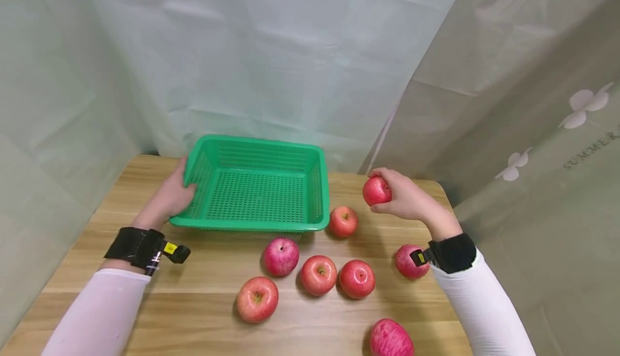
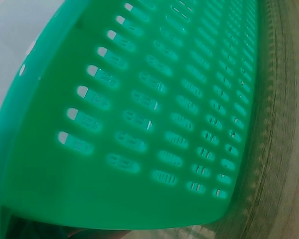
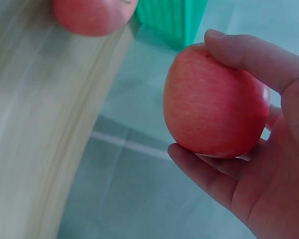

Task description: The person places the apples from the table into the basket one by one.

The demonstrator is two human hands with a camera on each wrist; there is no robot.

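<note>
A green plastic basket with slotted walls stands at the back of the wooden table, nothing lying inside it. My left hand grips its left rim; in the left wrist view the basket's wall fills most of the picture and hides nearly all of that hand. To the right of the basket, my right hand holds a red apple above the table. Thumb and fingers curl round this apple in the right wrist view. Just off the basket's front right corner sits another apple.
Several more apples lie on the table: a pinkish one in front of the basket, others nearer me, one beneath the right wrist and one at the near edge of view. Pale curtains hang behind and beside the table.
</note>
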